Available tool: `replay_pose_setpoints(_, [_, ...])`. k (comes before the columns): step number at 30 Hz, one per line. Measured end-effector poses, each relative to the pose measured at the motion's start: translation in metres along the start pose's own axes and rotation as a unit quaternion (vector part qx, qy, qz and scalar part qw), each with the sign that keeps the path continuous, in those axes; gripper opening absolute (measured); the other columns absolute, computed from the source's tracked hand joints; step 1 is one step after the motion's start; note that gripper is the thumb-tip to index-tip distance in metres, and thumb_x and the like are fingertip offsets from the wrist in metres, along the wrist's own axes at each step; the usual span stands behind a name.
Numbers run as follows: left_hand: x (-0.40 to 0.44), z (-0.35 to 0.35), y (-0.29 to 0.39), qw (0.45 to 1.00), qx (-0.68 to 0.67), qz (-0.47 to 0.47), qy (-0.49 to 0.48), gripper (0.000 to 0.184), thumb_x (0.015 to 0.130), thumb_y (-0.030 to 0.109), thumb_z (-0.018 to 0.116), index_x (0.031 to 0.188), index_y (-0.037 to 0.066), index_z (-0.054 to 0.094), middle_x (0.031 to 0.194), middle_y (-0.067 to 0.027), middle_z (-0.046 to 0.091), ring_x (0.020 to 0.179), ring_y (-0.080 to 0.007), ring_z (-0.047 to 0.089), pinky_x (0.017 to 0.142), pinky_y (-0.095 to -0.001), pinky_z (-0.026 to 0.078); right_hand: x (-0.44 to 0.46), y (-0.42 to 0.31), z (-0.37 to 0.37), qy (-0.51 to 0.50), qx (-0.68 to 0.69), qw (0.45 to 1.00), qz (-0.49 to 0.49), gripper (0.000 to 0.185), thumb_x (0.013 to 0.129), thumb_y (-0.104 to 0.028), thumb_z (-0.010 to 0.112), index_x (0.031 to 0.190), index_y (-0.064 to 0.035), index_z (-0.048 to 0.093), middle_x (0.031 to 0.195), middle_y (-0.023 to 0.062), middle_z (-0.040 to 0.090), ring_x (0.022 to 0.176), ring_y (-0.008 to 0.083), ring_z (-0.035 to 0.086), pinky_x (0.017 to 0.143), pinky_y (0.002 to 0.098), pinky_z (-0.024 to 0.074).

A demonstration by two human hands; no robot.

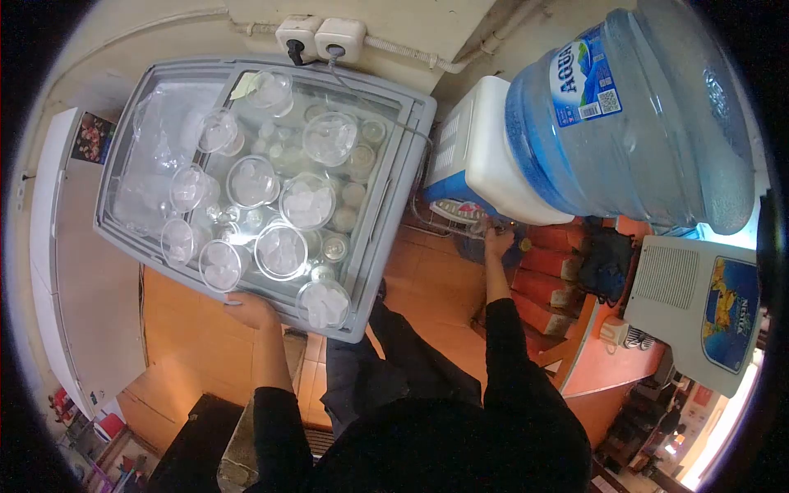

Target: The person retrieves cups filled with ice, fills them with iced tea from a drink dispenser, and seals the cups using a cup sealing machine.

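My left hand (pixel 251 311) rests at the front edge of a grey chest freezer (pixel 355 327), its fingers partly stretched out and nothing seen in them. Close above it stands a clear plastic cup of ice (pixel 221 264). Several more such cups, one being a cup at the corner (pixel 323 304), stand on the glass lid. At the front of a white and blue water dispenser (pixel 493 156), beneath its taps, my right hand (pixel 498 240) is closed on something see-through that I cannot make out.
A large water bottle (pixel 633 123) sits on the dispenser. Two plugged wall sockets (pixel 320 37) are behind the freezer, with a cable hanging past its right side. At the right are a Nestle machine (pixel 699 304) and an orange counter (pixel 612 361). A white cabinet (pixel 90 279) stands left.
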State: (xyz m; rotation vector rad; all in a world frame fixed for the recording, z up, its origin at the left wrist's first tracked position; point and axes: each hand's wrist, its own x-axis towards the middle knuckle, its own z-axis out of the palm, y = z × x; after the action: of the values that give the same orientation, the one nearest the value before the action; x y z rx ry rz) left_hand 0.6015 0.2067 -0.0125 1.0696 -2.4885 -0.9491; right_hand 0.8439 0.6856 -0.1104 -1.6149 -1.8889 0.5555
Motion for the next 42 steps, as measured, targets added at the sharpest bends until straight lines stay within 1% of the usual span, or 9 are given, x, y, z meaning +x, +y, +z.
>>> replay_pose_setpoints(6, [0.006,0.006,-0.01,1.0,0.008,0.0,0.002,0.052,0.097,0.036,0.032,0.107,-0.013,0.047,0.1,-0.0346,0.053,0.092,-0.0477,0.053,0.08,-0.0492,0.043,-0.008,-0.039,-0.021,-0.017,0.043,0.999,-0.002,0.055,0.065,-0.039,0.08,0.089,0.0071,0.062,0.085,0.0219,0.066,0.079,0.0347,0.065,0.071,0.0425,0.0483])
replay_pose_setpoints(9, [0.001,0.005,-0.008,1.0,-0.012,0.02,0.019,0.051,0.097,0.034,0.032,0.108,-0.014,0.047,0.103,-0.0347,0.053,0.094,-0.047,0.053,0.081,-0.0476,0.043,-0.007,-0.039,-0.021,-0.053,0.009,0.998,0.025,0.044,0.066,-0.026,0.075,0.093,0.0061,0.062,0.08,0.0203,0.065,0.072,0.0345,0.064,0.064,0.0408,0.0486])
replay_pose_setpoints(15, [-0.005,-0.004,0.008,0.999,-0.036,-0.014,-0.014,0.05,0.097,0.031,0.033,0.112,-0.015,0.045,0.111,-0.0355,0.05,0.1,-0.0464,0.051,0.085,-0.0467,0.042,-0.009,-0.022,-0.011,0.039,0.091,0.991,-0.092,0.042,0.069,-0.032,0.077,0.088,0.0037,0.064,0.073,0.0159,0.064,0.069,0.0292,0.063,0.065,0.0411,0.0487])
replay_pose_setpoints(17, [-0.004,0.004,-0.002,0.999,-0.029,0.016,0.015,0.05,0.097,0.031,0.033,0.113,-0.014,0.044,0.111,-0.0356,0.05,0.1,-0.0467,0.05,0.086,-0.0468,0.041,-0.013,-0.037,-0.022,-0.055,0.046,0.997,-0.009,0.041,0.072,-0.033,0.076,0.09,0.0021,0.064,0.077,0.0158,0.066,0.077,0.0276,0.064,0.073,0.04,0.0488])
replay_pose_setpoints(19, [0.002,0.006,-0.009,0.997,-0.017,0.042,0.058,0.049,0.097,0.031,0.033,0.113,-0.014,0.044,0.111,-0.0357,0.05,0.101,-0.0471,0.05,0.087,-0.0469,0.04,-0.01,-0.014,-0.013,-0.109,0.148,0.983,-0.02,0.04,0.074,-0.031,0.075,0.093,0.0023,0.064,0.091,0.0172,0.066,0.088,0.0258,0.063,0.08,0.0396,0.0477])
replay_pose_setpoints(22, [-0.003,0.003,0.0,0.999,0.0,-0.009,0.037,0.049,0.097,0.032,0.034,0.113,-0.014,0.044,0.111,-0.0357,0.05,0.102,-0.0479,0.048,0.089,-0.047,0.039,-0.032,0.034,0.013,-0.046,0.209,0.974,-0.07,0.047,0.076,-0.029,0.075,0.106,0.0034,0.061,0.107,0.0167,0.062,0.095,0.025,0.06,0.083,0.0383,0.047])
replay_pose_setpoints(27, [-0.015,-0.013,0.027,0.998,-0.041,0.026,0.038,0.047,0.096,0.031,0.035,0.111,-0.012,0.045,0.109,-0.0336,0.05,0.101,-0.0466,0.049,0.089,-0.0474,0.038,-0.087,-0.093,-0.047,-0.106,0.267,0.956,-0.056,0.043,0.079,-0.02,0.074,0.112,0.001,0.056,0.117,0.0119,0.058,0.103,0.0221,0.055,0.086,0.0327,0.0469])
replay_pose_setpoints(32, [-0.014,-0.013,0.026,0.999,-0.035,0.007,0.041,0.045,0.094,0.03,0.036,0.111,-0.011,0.045,0.11,-0.0325,0.05,0.102,-0.0454,0.048,0.089,-0.0475,0.038,-0.099,-0.242,-0.088,-0.139,0.167,0.901,-0.375,0.046,0.073,-0.024,0.078,0.109,-0.001,0.06,0.104,0.0129,0.06,0.088,0.0233,0.058,0.072,0.0313,0.0472])
replay_pose_setpoints(42, [-0.012,-0.011,0.023,0.999,-0.025,-0.019,0.036,0.047,0.093,0.03,0.037,0.118,-0.01,0.043,0.115,-0.0309,0.049,0.104,-0.0459,0.047,0.09,-0.0484,0.038,-0.182,-0.495,-0.038,-0.32,0.253,0.739,-0.535,0.045,0.061,-0.018,0.077,0.102,-0.0048,0.061,0.087,0.0099,0.057,0.081,0.0282,0.056,0.07,0.0364,0.0467])
